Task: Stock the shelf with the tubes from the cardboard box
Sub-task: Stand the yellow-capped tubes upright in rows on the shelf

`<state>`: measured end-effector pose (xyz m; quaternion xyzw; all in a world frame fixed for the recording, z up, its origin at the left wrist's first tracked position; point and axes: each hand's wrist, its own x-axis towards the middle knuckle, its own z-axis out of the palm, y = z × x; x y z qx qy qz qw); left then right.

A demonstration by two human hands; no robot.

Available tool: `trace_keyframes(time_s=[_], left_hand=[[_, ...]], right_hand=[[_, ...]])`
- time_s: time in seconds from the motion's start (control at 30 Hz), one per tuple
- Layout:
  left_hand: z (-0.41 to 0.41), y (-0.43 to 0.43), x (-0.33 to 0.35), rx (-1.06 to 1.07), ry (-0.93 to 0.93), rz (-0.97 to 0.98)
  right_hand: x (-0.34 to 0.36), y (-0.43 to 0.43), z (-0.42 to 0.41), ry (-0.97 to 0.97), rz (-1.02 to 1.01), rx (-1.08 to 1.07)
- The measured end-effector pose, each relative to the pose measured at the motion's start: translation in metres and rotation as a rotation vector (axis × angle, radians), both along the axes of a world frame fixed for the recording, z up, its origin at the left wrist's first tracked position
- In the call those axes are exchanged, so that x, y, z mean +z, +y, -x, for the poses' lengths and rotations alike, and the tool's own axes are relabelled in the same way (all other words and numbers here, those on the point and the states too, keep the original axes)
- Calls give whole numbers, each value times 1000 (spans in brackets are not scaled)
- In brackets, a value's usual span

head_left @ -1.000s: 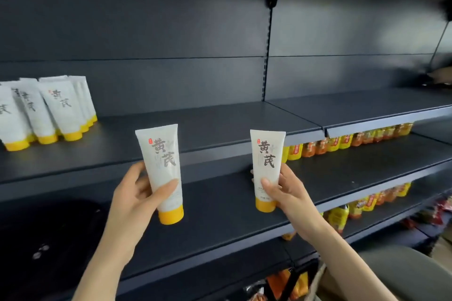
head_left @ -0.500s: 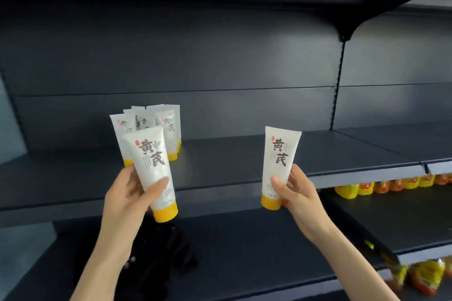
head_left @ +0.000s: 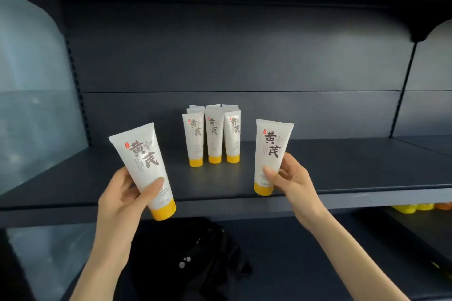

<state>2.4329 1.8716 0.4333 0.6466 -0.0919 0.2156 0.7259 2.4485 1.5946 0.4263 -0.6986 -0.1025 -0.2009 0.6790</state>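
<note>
Two tubes now flank the stocked cluster on the shelf, newly centred before us: left hand grips the tilted tube left of it, right hand the upright tube right of it, so we judge placement next.

front-left tube: 黄芪 | front-right tube: 黄芪 | standing tubes: 黄芪 | smaller print: unreadable

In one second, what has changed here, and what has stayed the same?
The view swung left: the standing tubes went from the far left edge to the middle, and both held tubes are now in front of that shelf. Unchanged: the left hand grips the left tube, the right hand grips the right tube; nothing was set down or let go.
</note>
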Motion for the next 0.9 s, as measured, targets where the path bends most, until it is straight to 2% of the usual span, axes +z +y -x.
trace_keyframes(time_s=[0.3, 0.5, 0.9], left_hand=[[-5, 25, 6, -28, -16, -51], [-12, 23, 7, -12, -20, -56], [-32, 12, 2, 72, -3, -26]], right_hand=[[21, 65, -77, 101, 52, 95], [13, 97, -120, 157, 161, 55], [8, 117, -147, 191, 289, -7]])
